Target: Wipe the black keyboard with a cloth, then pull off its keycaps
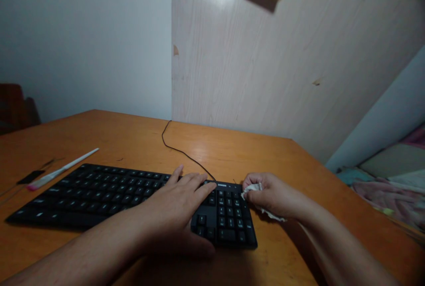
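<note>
Orange-brown table (pixel 232 153) across lower frame; I see left hand (pixel 184 202) spread wide over black keyboard (pixel 122 188), bottom center; right hand (pixel 270 194) pinching white tissue (pixel 255 187), right of center.

Prob. a home, likely a bedrm: rumpled bedding (pixel 392 195) in pink & pale tones lies at far R, beyond the edge of an orange-brown wooden table (pixel 133 129). Table's up vs. a wood-grain panel (pixel 239 64) w/ torn spots, next to a plain pale wall (pixel 83 38). Brown wooden chair (pixel 9 104), apparently, at far L. Wired kbd (pixel 109 188) on tabletop, desk-style.
</note>
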Action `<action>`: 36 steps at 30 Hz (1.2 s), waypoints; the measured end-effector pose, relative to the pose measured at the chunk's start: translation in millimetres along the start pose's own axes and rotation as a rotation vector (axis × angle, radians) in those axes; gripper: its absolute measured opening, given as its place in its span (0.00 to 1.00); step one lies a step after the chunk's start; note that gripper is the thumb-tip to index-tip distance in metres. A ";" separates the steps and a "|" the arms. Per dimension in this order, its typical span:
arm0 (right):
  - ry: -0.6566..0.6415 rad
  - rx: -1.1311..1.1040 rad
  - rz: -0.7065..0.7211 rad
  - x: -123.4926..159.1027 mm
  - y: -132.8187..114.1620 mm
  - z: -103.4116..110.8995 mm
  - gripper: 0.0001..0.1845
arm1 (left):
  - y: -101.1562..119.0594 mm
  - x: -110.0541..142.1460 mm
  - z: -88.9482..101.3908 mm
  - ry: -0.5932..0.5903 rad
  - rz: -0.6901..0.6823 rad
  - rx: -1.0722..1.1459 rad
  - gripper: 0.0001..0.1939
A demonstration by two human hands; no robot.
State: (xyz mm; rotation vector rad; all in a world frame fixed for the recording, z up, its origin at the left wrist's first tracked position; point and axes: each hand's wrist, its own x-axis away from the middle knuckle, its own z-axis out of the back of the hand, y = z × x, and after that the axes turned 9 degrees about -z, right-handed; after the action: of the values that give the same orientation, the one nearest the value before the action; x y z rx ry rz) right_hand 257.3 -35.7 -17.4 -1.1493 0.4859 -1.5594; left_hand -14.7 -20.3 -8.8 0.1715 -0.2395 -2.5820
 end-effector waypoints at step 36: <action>0.173 0.152 0.225 -5.2 -2.6 -13.8 0.03 | 0.0 1.3 0.2 0.025 -0.048 0.002 0.54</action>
State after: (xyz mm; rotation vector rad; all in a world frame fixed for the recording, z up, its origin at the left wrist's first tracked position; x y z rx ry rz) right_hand 243.9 -33.7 -23.7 -0.8187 0.5805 -1.4776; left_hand -15.8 -20.9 -8.7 0.2128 -0.2319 -2.6252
